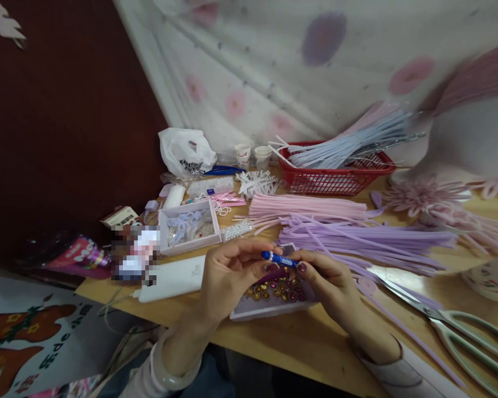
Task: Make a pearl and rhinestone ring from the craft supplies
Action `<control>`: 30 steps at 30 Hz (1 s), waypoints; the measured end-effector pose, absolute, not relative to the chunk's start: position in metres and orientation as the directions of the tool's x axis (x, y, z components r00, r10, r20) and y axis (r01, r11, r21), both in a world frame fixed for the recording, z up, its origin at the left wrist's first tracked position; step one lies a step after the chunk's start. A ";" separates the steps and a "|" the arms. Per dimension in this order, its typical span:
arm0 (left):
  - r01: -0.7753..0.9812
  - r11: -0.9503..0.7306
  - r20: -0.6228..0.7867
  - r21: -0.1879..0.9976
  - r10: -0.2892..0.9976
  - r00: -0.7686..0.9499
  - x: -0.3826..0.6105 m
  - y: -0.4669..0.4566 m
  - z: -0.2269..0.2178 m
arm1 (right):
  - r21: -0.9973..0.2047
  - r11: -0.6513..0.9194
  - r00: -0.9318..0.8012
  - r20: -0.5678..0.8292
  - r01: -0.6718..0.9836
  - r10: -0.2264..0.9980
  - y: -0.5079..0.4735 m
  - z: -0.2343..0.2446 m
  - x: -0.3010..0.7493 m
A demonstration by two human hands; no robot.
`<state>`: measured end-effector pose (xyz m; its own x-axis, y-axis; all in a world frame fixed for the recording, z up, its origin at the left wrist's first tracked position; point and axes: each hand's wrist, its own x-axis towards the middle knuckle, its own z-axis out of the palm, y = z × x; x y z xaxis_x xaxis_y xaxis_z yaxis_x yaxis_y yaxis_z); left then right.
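Observation:
A slim blue pen-shaped tube [283, 260] is held sideways above a small white box [269, 312]. My left hand [228, 282] closes its fingertips around the tube's left end, where a few tiny white beads show. At the other end, my right hand [332, 284] pinches it between thumb and fingers. Amber and magenta gems [274, 290] in gold-coloured settings lie inside the box below. Part of a dark purple strip [269, 276] shows under my left fingers; what it belongs to I cannot make out.
Purple pipe cleaners [369, 237] and pink ones [307, 207] lie behind my hands, before a red basket [327, 182]. Large scissors [434, 314] rest open at right near a paper cup [492, 276]. Left are a white power bank [174, 279] and a trinket box [191, 243].

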<state>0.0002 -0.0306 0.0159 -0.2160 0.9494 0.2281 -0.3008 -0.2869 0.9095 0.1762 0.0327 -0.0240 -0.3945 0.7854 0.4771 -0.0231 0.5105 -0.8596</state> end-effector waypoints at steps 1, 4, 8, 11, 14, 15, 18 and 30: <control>-0.305 -0.289 0.229 0.908 0.949 -0.218 0.002 -0.033 0.018 | -0.857 0.515 -0.413 0.477 -0.022 0.776 0.033 -0.025 0.177; -0.311 -0.287 0.230 0.906 0.951 -0.208 0.008 -0.039 0.023 | -0.847 0.531 -0.468 0.477 -0.018 0.744 0.035 -0.024 0.177; -0.233 -0.312 0.276 0.921 0.945 -0.173 0.013 -0.044 0.029 | -0.841 0.541 -0.501 0.469 -0.002 0.727 0.034 -0.023 0.177; -0.018 -0.443 0.438 0.896 0.890 -0.127 0.013 -0.044 0.030 | -0.842 0.539 -0.513 0.463 0.000 0.723 0.033 -0.023 0.176; 0.093 -0.543 0.550 0.835 0.831 -0.085 0.013 -0.042 0.028 | -0.849 0.528 -0.524 0.451 -0.001 0.723 0.033 -0.023 0.175; 0.096 -0.558 0.565 0.824 0.820 -0.090 0.013 -0.042 0.027 | -0.854 0.521 -0.526 0.441 0.003 0.727 0.033 -0.024 0.175; 0.064 -0.597 0.600 0.800 0.790 -0.127 0.017 -0.040 0.025 | -0.871 0.490 -0.519 0.401 0.039 0.754 0.031 -0.024 0.177; 0.157 -0.594 0.613 0.789 0.776 -0.147 0.021 -0.040 0.027 | -0.840 0.516 -0.336 0.443 0.169 0.831 0.026 -0.031 0.167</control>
<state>0.0210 -0.0403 0.0272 -0.1469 0.7759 0.6135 0.1571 -0.5940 0.7889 0.1670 0.0263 -0.0311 -0.3365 0.8308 0.4433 0.1686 0.5163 -0.8396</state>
